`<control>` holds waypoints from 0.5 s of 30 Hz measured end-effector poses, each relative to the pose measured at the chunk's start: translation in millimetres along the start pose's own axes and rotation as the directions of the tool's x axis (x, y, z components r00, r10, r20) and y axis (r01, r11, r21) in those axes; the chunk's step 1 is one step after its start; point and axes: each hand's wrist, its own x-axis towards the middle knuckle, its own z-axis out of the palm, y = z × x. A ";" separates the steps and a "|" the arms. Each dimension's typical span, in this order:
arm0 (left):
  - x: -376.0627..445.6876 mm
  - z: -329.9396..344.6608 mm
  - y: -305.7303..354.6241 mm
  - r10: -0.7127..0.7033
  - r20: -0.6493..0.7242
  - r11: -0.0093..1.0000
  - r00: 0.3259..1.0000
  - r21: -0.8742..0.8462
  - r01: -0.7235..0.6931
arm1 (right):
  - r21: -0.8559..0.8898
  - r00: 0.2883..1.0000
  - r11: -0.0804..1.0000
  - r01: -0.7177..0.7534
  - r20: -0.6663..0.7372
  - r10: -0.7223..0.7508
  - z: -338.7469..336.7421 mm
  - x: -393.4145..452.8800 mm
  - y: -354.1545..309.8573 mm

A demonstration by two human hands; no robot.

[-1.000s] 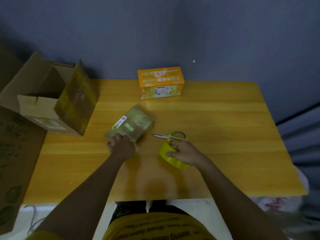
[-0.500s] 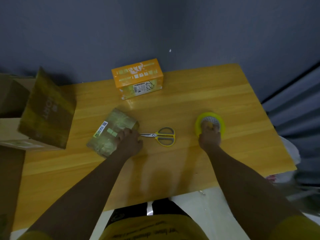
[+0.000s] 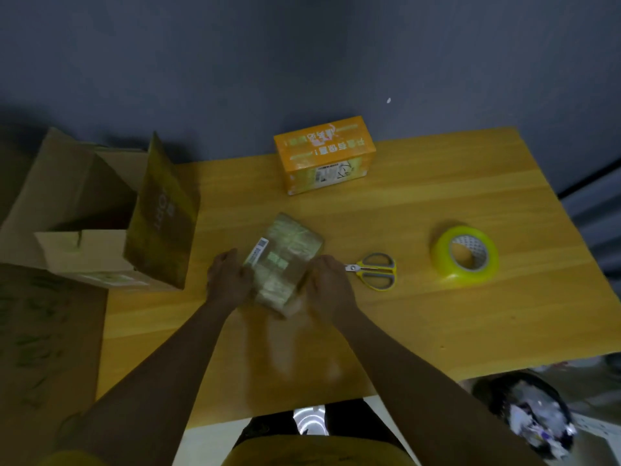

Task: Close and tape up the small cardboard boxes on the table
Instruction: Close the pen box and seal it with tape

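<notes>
— How are the person's hands placed?
— The left hand [image 3: 230,280] and right hand [image 3: 327,284] both reach forward, fingers curled against opposite sides of the small taped box [image 3: 285,264], gripping it.
— And the box?
— Brownish, glossy with tape, a barcode label on top, lying mid-table [image 3: 437,324], left of the scissors [image 3: 374,270] and tape roll [image 3: 465,255].

Dim, soft-focus wide-angle view; edges bend, faint arm shadows fall on table [image 3: 470,331].
</notes>
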 end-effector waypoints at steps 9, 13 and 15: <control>16.4 -2.1 -19.8 0.243 0.315 0.963 0.918 -0.194 -0.189 | -0.155 0.968 0.955 0.251 0.065 -0.243 53.0 -9.3 -62.2; -0.8 9.3 -28.3 0.203 0.421 0.970 0.884 -0.212 -0.121 | -0.183 0.977 0.960 0.211 0.049 -0.206 56.7 -16.3 -62.3; -13.8 19.1 -35.3 0.164 0.440 0.963 0.883 -0.267 -0.045 | -0.124 0.983 0.976 0.179 -0.024 -0.183 59.2 -26.3 -61.4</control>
